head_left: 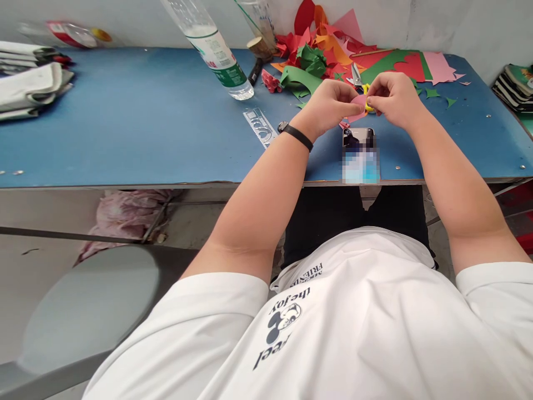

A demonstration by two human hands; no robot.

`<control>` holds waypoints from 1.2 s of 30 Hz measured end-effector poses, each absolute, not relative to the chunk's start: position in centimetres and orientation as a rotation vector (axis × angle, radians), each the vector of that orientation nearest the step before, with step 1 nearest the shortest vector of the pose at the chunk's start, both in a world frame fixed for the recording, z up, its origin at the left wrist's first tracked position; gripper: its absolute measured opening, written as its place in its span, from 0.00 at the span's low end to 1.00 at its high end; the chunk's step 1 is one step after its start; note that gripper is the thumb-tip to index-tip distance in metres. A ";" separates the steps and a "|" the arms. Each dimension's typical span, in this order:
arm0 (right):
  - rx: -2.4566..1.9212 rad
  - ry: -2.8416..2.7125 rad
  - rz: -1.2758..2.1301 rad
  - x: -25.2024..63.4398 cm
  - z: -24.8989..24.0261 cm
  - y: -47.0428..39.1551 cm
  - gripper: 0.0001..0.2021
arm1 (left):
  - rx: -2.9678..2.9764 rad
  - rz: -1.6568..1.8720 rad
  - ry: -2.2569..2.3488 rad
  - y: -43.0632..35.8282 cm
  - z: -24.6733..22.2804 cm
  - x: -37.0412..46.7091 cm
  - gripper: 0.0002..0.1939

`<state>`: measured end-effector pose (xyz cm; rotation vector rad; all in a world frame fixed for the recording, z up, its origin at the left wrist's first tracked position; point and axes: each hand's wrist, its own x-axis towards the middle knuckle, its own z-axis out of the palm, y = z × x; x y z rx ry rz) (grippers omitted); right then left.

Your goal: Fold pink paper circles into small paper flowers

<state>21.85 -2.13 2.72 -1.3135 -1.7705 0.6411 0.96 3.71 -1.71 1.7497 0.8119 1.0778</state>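
Observation:
My left hand (331, 104) pinches a small piece of pink paper (357, 110) between thumb and fingers. From the other side, my right hand (393, 99) is closed at the paper's right edge, its thumb and forefinger pressed together. Just behind the paper lie scissors (356, 75) with yellow handles, partly hidden by my hands. A phone (361, 155) rests near the table edge below my hands, its screen lit and blurred. Beside my left hand are a curved green paper strip (300, 78) and a crumpled pinkish-red paper piece (271, 81).
Red, orange, pink and green paper scraps (333, 47) are heaped at the wall. A water bottle (220, 58) and a clear stencil ruler (259, 126) are left of my arm. Folded cloths (31, 91) lie far left on the blue table (145, 122). A grey chair (91, 300) stands below.

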 end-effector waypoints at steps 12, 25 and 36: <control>-1.561 -2.045 0.599 20.2 2.9 -4.1 0.26 | 1.591 1.414 1.164 2.8 0.9 1.2 0.33; -1.790 -2.176 0.493 24.6 4.3 -2.6 0.20 | 1.686 1.475 1.012 5.5 -1.9 0.8 0.22; -1.352 -1.837 0.706 23.5 2.7 -2.1 0.21 | 1.704 1.199 1.027 3.7 -1.2 1.1 0.20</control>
